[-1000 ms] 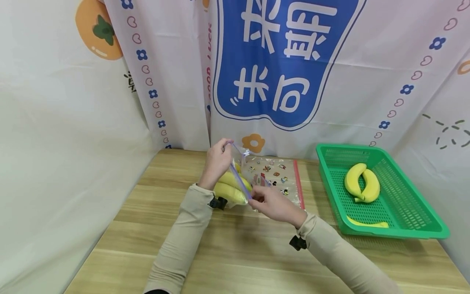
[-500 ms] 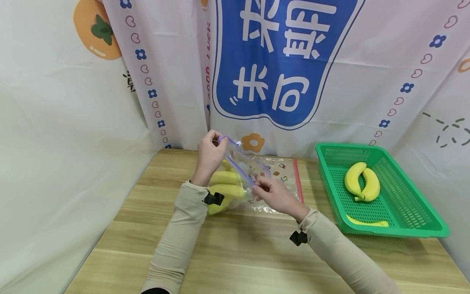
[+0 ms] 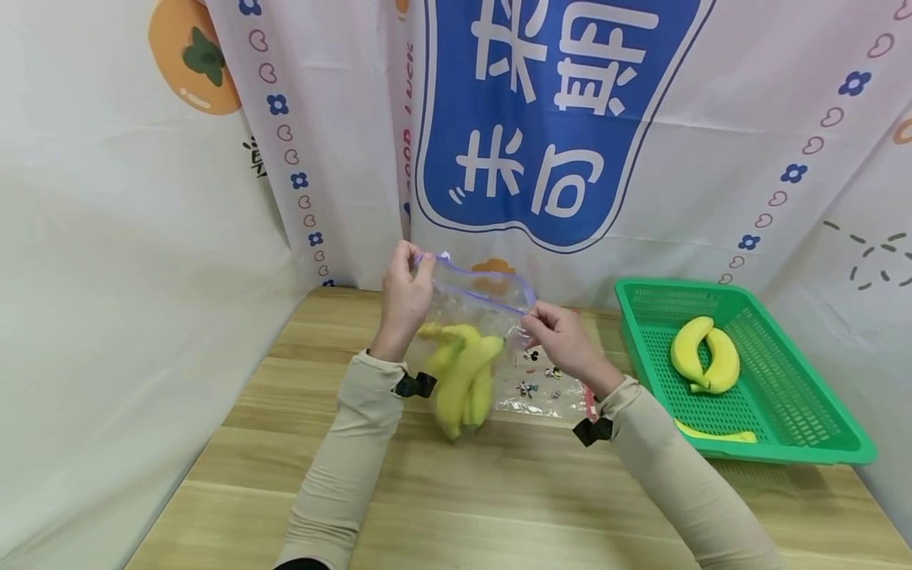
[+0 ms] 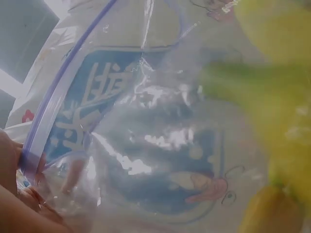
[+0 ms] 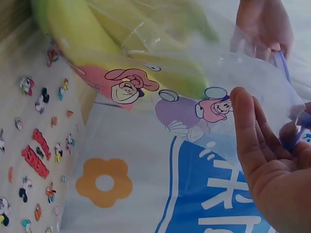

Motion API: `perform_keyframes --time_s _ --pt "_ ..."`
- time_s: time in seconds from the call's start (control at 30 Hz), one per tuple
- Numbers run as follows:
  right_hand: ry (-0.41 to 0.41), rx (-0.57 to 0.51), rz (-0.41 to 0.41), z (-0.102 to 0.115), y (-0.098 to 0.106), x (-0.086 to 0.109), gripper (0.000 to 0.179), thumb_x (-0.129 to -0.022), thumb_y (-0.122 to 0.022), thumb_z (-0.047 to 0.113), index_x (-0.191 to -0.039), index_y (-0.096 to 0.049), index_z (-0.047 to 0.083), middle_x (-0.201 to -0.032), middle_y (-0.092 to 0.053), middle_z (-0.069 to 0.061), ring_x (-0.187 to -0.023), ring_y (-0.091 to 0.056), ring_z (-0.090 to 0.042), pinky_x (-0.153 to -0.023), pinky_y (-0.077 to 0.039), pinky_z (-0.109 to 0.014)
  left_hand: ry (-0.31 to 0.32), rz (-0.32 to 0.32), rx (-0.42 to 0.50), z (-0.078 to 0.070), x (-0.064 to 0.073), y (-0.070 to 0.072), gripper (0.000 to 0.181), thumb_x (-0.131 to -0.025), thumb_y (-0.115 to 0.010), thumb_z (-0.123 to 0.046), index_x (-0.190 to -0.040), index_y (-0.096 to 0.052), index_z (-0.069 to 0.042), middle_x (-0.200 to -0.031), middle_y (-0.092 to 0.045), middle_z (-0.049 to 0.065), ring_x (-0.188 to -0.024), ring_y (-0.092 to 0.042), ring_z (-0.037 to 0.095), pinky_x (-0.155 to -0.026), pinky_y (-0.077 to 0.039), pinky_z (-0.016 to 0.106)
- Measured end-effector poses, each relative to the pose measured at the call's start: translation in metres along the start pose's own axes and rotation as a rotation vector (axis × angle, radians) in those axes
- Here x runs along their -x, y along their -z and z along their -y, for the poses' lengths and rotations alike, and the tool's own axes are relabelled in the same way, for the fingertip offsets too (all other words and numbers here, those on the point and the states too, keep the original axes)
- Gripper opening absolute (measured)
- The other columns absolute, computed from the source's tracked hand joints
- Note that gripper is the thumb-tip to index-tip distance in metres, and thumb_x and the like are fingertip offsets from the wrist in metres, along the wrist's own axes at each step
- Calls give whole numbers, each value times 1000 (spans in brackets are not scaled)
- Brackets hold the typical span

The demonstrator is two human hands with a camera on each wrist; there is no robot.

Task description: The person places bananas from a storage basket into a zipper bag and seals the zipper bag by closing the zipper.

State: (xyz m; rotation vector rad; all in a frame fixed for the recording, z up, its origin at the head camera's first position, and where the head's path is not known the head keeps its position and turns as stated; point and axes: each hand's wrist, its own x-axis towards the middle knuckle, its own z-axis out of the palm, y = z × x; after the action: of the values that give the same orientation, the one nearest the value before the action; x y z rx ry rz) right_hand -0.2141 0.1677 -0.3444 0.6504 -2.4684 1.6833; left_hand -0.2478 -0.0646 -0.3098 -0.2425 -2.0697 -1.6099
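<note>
A clear zip bag [image 3: 463, 305] with a purple zip edge hangs between both hands, its mouth spread apart. Several bananas [image 3: 466, 380] lie bunched in its lower part. My left hand [image 3: 408, 297] pinches the left end of the zip edge, beside the white slider [image 3: 445, 256]. At the opposite end, my right hand [image 3: 566, 340] pinches the purple edge between thumb and fingers. Cartoon prints [image 5: 214, 108] show on the bag in the right wrist view. In the left wrist view the bananas [image 4: 277, 97] press blurred against the plastic.
Behind the hanging bag, a flat clear bag with a red zip edge and small cartoon prints [image 3: 545, 388] lies on the wooden table [image 3: 456, 507]. To the right stands a green basket [image 3: 798, 396] holding several bananas [image 3: 705, 356]. A printed cloth [image 3: 342, 142] hangs behind the table.
Both hands have risen with the bag, the right one also moving right. Its mouth is stretched wider and more level. The bananas have swung from lying sideways to hanging downward.
</note>
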Motion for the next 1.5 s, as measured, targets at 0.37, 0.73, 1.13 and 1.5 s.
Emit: perform_keyframes --time_s 0.37,0.73,1.13,1.5 --pt "-64 39 -41 -4 32 -14 30 -96 -57 22 -77 -40 6 -76 -51 -8 -64 -48 -16 -53 -46 -25 18 149 145 -1 1 2 24 -91 -54 -6 -73 -38 -9 -109 -49 14 -106 -46 25 -93 -37 38" --pt "-53 -87 0 -10 43 -23 26 -98 -52 19 -82 -39 4 -77 -42 -7 -68 -44 -14 -57 -42 -22 44 233 317 5 4 -2 25 -98 -44 -9 -73 -43 -6 -90 -44 4 -89 -43 16 -81 -37 29" --pt "-24 -238 -76 -18 58 -17 23 -97 -54 11 -79 -41 6 -75 -45 -1 -68 -52 -8 -61 -52 -21 123 230 295 19 7 -2 19 -82 -59 15 -97 -52 5 -96 -58 13 -88 -58 18 -78 -51 23" --pt "-20 -370 -152 -33 88 -5 8 -93 -60 11 -92 -53 7 -74 -64 0 -64 -61 -7 -58 -53 -18 86 136 229 14 16 8 28 -83 -66 8 -110 -59 4 -99 -62 15 -87 -58 20 -75 -51 23"
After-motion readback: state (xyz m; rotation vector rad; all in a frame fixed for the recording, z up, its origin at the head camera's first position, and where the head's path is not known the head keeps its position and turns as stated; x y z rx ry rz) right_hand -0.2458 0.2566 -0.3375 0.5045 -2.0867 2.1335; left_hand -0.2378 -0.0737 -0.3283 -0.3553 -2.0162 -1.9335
